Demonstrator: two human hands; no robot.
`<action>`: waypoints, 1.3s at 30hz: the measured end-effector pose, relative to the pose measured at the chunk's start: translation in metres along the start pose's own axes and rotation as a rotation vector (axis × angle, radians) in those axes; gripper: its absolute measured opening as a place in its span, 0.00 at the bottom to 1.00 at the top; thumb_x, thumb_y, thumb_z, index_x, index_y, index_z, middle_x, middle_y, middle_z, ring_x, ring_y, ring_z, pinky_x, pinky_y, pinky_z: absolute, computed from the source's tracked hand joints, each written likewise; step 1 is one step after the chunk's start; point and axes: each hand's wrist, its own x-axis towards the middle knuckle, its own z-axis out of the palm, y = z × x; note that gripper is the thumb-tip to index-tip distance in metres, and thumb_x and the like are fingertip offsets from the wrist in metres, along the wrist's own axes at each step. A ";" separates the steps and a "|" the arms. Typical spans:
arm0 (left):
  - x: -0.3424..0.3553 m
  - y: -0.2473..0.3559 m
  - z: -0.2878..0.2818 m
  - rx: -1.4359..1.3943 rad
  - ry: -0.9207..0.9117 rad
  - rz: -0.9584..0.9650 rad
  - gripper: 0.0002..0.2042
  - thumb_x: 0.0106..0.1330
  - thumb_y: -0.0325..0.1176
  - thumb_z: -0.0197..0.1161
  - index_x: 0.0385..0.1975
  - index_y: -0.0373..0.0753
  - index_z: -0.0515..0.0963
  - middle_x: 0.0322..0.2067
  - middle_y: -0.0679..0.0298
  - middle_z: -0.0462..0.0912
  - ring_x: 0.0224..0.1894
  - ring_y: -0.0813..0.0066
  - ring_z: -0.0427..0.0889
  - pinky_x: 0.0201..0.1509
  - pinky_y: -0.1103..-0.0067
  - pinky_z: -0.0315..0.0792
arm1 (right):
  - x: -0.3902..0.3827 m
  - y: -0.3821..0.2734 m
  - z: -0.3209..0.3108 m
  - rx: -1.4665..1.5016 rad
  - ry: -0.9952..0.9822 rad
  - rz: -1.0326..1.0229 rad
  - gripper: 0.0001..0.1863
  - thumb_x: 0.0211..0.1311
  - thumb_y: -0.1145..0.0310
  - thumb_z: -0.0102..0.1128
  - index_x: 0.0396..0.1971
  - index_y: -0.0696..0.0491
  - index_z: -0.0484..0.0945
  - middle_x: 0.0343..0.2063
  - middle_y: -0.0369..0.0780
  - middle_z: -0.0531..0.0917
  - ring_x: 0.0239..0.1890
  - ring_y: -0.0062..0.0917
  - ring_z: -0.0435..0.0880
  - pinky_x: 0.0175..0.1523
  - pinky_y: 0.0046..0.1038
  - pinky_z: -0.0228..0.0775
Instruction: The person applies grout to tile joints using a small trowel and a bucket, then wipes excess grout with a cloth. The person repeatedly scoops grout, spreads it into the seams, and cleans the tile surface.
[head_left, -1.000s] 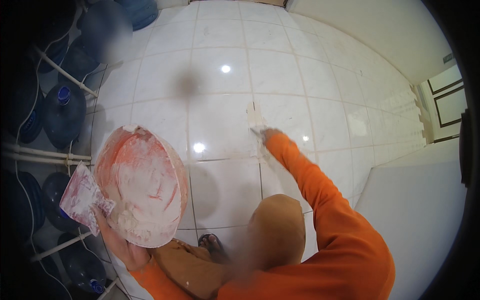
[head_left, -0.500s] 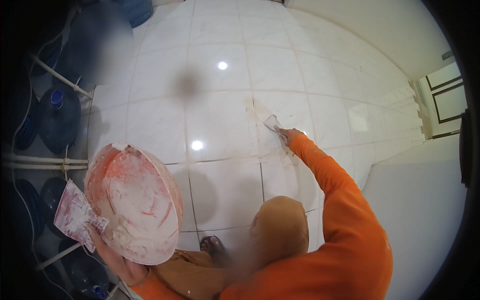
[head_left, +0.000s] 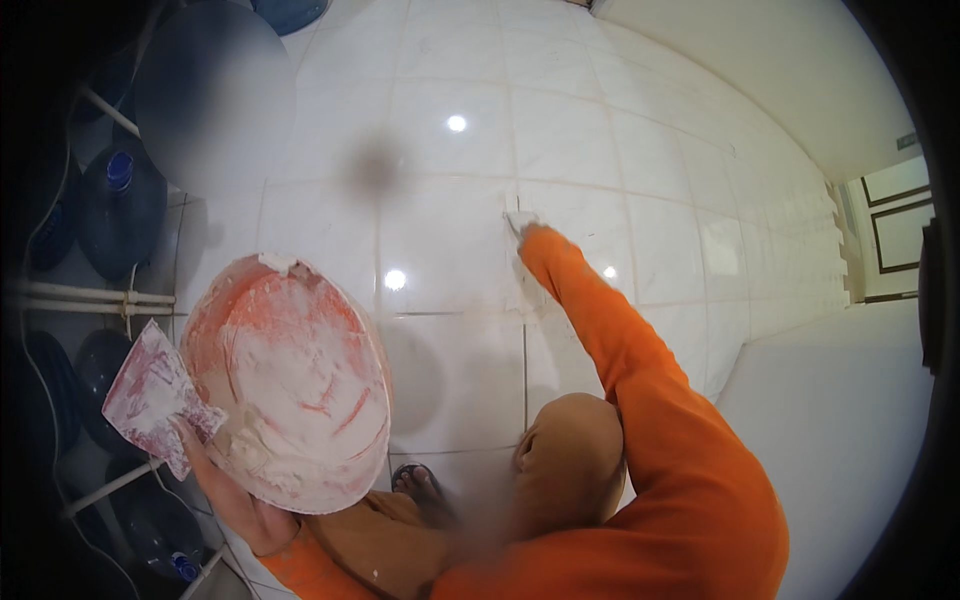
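Note:
My left hand (head_left: pixel 197 462) is closed round the handle of a wide pinkish scraper (head_left: pixel 147 396) smeared with white. That forearm lies under an orange-red basin (head_left: pixel 365 345), which is tilted over my left leg. Pale paste (head_left: pixel 262 455) coats the basin's inside and lies thickest near its lower left rim. Out over the white floor tiles, my right hand (head_left: pixel 530 229) grips a small putty knife (head_left: pixel 517 217); the sleeve hides most of the fingers. The blade touches the floor along a tile joint, with pale smears beside it.
Large blue water bottles (head_left: pixel 122 215) stand on a white pipe rack (head_left: pixel 95 295) along the left. My sandalled foot (head_left: pixel 418 482) rests on the tiles below the basin. A white wall (head_left: pixel 820 370) rises at right, with a panelled door (head_left: pixel 895 235) beyond. Nearer tile joints look dark; farther ones are pale.
My right hand has moved up and left along the joint, and the putty knife has turned, with less of its blade showing. The basin sits slightly farther right in view. My left hand keeps its hold.

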 end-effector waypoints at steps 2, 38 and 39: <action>0.003 -0.002 0.000 -0.218 -0.046 -0.068 0.46 0.71 0.56 0.52 0.73 0.18 0.49 0.70 0.36 0.61 0.73 0.52 0.64 0.78 0.62 0.51 | -0.027 0.012 0.035 0.164 0.057 0.023 0.21 0.67 0.65 0.57 0.59 0.53 0.78 0.58 0.48 0.82 0.61 0.49 0.80 0.61 0.48 0.76; 0.027 0.009 0.004 -1.288 0.298 -0.757 0.26 0.81 0.45 0.50 0.68 0.31 0.67 0.64 0.54 0.76 0.64 0.69 0.78 0.68 0.74 0.73 | 0.086 0.101 -0.003 -0.149 0.510 -0.891 0.28 0.67 0.70 0.58 0.67 0.36 0.74 0.36 0.43 0.82 0.41 0.43 0.80 0.49 0.45 0.77; 0.023 0.007 0.000 -1.015 0.325 -0.695 0.28 0.79 0.46 0.50 0.69 0.30 0.66 0.65 0.53 0.75 0.65 0.66 0.76 0.69 0.72 0.70 | 0.100 0.105 -0.002 -0.187 0.488 -0.866 0.29 0.66 0.72 0.58 0.67 0.35 0.75 0.35 0.42 0.82 0.41 0.42 0.80 0.49 0.43 0.77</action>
